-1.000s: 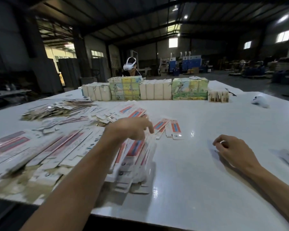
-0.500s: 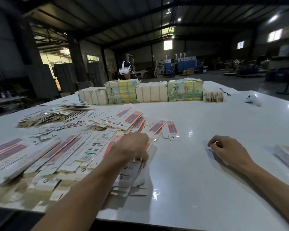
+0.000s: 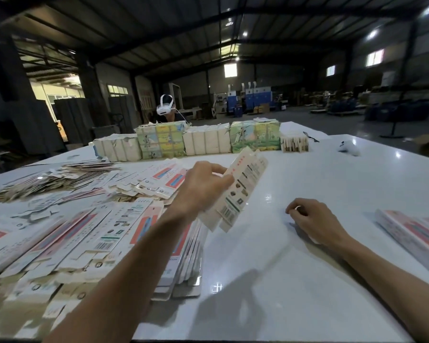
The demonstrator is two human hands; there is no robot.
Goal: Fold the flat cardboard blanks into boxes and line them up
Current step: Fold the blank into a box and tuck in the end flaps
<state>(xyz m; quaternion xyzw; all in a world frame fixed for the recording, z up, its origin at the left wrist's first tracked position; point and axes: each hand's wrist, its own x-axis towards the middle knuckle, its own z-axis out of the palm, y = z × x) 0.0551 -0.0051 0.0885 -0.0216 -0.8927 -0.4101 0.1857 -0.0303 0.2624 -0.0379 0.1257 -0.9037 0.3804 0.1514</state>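
My left hand (image 3: pixel 203 188) pinches a flat cardboard blank (image 3: pixel 238 191), long and white with printed icons and a barcode, lifted tilted above the table. Under my left forearm lies a stack of flat blanks (image 3: pixel 124 233) with red and blue stripes, spread across the table's left half. My right hand (image 3: pixel 312 219) rests on the white table (image 3: pixel 282 280) with fingers loosely curled and nothing in it. At the right edge lie folded boxes (image 3: pixel 411 233) of the same print.
A row of bundled white and green printed packs (image 3: pixel 208 139) stands across the far side, with a person in a white headset (image 3: pixel 166 108) behind it. A small white object (image 3: pixel 348 147) lies far right. More loose blanks (image 3: pixel 52 177) are heaped far left.
My left hand dropped onto the stack, took one blank and raised it toward the table's middle. My right hand has stayed in place.
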